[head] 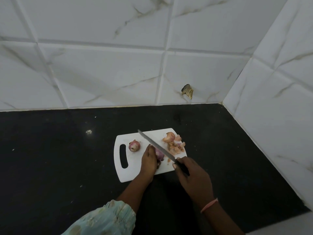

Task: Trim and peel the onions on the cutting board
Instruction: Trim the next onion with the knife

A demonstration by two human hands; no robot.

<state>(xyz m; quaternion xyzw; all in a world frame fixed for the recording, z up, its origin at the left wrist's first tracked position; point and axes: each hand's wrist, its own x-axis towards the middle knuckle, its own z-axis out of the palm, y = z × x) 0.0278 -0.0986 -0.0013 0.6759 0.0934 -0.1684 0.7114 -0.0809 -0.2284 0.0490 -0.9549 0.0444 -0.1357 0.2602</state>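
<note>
On the black stone countertop (67, 158) below the white marble-veined wall tiles (101, 65) lies the white plastic cutting board (135, 168) with its slot handle at the left; the work looks partway through. At the board's far right corner sits a heap of papery orange-pink skins and trimmings (174, 143) — a sign, I judge, that some peeling is already done; near the handle rests a small purple-red onion (134, 145), apparently still in its skin and untouched. Between them the left hand (149, 162) curls over a second purple onion (159, 154), holding it on the board; the right hand (193, 180) grips the dark handle of a long steel knife (155, 145), its blade angled just above that onion — so this one seems mid-trim, with at least one more left.
</note>
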